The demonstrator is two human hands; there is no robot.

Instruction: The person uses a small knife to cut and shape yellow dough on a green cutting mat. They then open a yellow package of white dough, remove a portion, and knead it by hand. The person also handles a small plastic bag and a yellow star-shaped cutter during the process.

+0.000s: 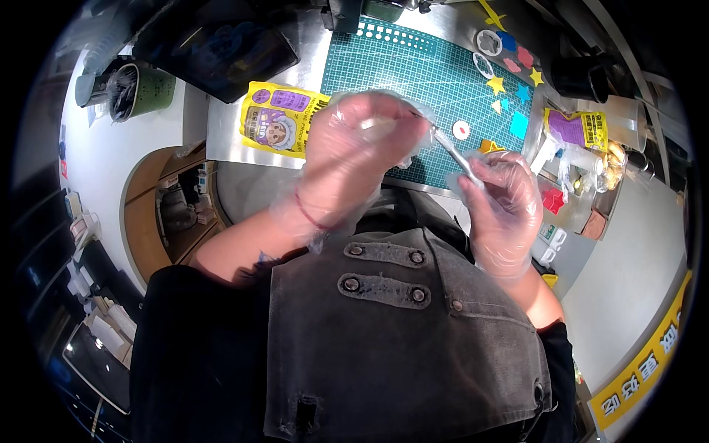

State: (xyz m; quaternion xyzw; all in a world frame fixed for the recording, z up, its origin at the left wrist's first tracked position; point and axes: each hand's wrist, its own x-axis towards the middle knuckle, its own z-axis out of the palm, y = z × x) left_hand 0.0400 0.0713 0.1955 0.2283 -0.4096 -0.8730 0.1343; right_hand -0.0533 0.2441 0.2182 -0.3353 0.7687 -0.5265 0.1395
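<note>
My right hand [501,205], in a clear plastic glove, pinches a slim silver craft-knife-like tool [453,152] with a knurled shaft. The tool's far end reaches the fingertips of my left hand [354,130]. That hand is also gloved, its fingers curled together above the green cutting mat [388,63]; whatever they may pinch is hidden. A small white disc with a red mark [461,130] lies on the mat beside the tool. Farther right are yellow stars [496,85], a blue star [522,93] and a cyan square [518,125].
A yellow printed pouch [277,119] lies left of the mat, near a dark tablet-like panel [221,55]. White ring cutters [489,42] sit at the back right. Another yellow-purple pouch [576,128] and a red star-shaped piece [553,200] are at right. A green bin [145,91] stands far left.
</note>
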